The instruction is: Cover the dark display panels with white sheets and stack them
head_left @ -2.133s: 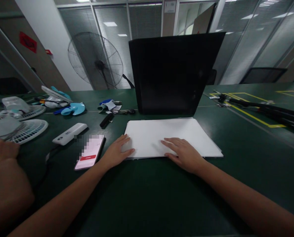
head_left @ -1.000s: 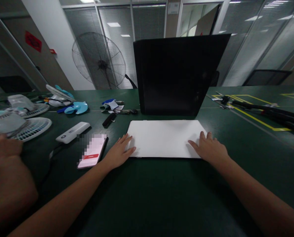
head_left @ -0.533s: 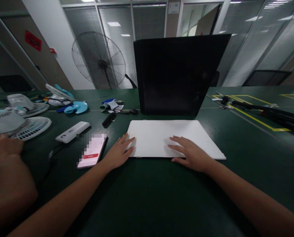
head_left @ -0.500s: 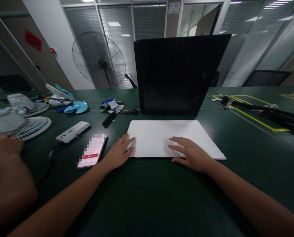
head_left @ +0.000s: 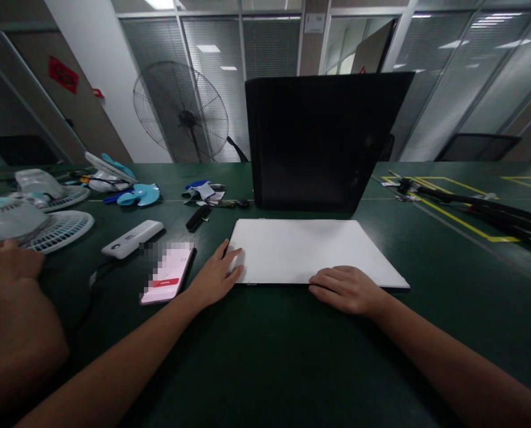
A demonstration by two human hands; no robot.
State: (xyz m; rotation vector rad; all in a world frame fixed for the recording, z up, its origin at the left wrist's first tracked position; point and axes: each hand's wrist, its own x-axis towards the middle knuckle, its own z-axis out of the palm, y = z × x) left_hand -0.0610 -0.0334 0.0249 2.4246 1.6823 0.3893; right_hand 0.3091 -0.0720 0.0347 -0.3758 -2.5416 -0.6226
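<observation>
A flat white sheet stack (head_left: 310, 249) lies on the dark green table (head_left: 265, 356) in front of an upright black panel (head_left: 323, 139). My left hand (head_left: 214, 276) rests with fingers stretched out on the stack's near left corner. My right hand (head_left: 345, 288) sits at the stack's near edge with its fingers curled under, knuckles toward the sheets; whether it pinches the edge is hidden.
A phone (head_left: 167, 279) with a lit pink screen lies left of my left hand, beside a white power bank (head_left: 132, 239) and a black pen-like object (head_left: 197, 217). Small fan parts (head_left: 46, 229) clutter the far left, where another person's arm (head_left: 11, 333) rests. Black tripod legs (head_left: 479, 205) lie at right.
My right hand slid back from the middle of the white sheets to their near edge and its fingers curled in. My left hand stayed on the left corner.
</observation>
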